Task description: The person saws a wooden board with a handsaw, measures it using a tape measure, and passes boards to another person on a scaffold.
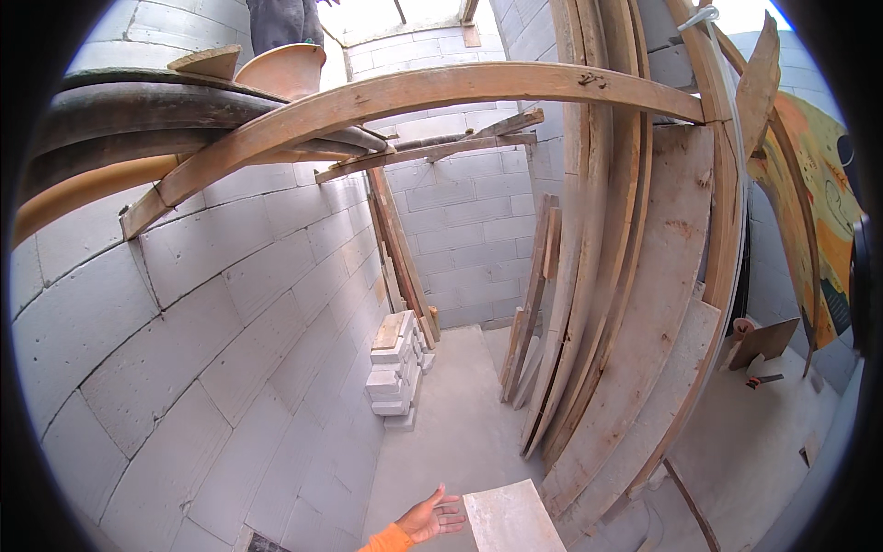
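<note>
Left hand (430, 519): fingers spread, just left of a pale building block (517, 521); right hand's state cannot be told.

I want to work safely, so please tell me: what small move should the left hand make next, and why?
Probably bring the left hand against the left edge of the pale slab: its fingers are open beside that edge, not gripping it, and no right hand is in view.

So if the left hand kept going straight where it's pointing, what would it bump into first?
The left hand would probably meet the pale block first. It points toward the block's left edge, though I can't tell whether both are at the same depth.
</note>
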Demonstrator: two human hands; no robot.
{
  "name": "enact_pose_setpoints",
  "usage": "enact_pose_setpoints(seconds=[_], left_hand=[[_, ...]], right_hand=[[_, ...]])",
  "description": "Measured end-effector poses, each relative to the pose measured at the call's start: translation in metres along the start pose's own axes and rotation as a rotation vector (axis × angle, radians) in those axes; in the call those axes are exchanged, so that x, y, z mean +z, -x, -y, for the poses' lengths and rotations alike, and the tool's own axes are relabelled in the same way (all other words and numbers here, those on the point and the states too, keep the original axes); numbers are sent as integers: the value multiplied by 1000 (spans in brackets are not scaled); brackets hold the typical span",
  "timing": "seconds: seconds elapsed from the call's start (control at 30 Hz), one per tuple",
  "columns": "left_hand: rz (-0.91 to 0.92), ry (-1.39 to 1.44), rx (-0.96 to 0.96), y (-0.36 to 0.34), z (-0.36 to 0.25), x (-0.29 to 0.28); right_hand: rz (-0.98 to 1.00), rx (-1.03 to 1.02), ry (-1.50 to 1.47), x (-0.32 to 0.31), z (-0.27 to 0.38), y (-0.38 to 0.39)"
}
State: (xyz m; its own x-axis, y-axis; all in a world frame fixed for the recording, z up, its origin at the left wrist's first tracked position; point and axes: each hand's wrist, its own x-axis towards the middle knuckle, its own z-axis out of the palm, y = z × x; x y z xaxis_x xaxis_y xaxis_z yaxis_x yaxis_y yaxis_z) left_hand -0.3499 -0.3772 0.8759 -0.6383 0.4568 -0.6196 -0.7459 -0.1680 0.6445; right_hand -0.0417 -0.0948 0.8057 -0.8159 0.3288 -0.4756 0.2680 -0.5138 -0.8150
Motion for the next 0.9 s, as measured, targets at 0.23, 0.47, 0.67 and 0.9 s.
enact_pose_setpoints(seconds=[0.23,0.47,0.67,0.9], left_hand=[[-293,-18,194,70,10,-165],[-499,-37,308,107,-67,-171],[-556,-94,440,110,-135,-156],[-608,-132,535,89,-178,-139]], right_hand=[[367,-353,-285,176,163,-96],[382,-809,-336,367,376,-150],[584,-1015,-445,499,549,-175],[885,-1343,-623,605,732,-236]])
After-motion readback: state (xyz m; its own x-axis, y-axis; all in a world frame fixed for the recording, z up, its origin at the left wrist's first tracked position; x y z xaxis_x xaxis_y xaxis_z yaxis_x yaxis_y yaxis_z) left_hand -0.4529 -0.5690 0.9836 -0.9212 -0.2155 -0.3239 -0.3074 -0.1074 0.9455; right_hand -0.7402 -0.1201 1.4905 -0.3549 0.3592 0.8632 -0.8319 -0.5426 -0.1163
